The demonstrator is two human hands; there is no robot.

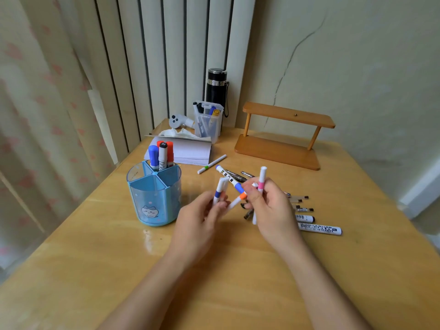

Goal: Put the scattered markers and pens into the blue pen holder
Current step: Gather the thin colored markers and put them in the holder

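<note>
The blue pen holder [154,198] stands at the left of the table, divided into compartments; its back compartment holds several thick markers [162,154]. My left hand [202,217] is just right of it, closed on thin white pens [220,191], one with a blue band. My right hand [269,206] grips several white pens, among them a pink-banded pen [262,179] and an orange-banded pen [238,200]. A blue-tipped marker [228,178] slants between the hands. More markers [319,229] and pens [300,198] lie right of my right hand. A green-banded pen [212,164] lies farther back.
Behind the holder lies a white notepad [192,151] with crumpled tissue. A clear pen box [208,122], a black flask [217,88] and a white controller [177,120] stand at the back. A wooden two-tier shelf [283,136] sits at the back right.
</note>
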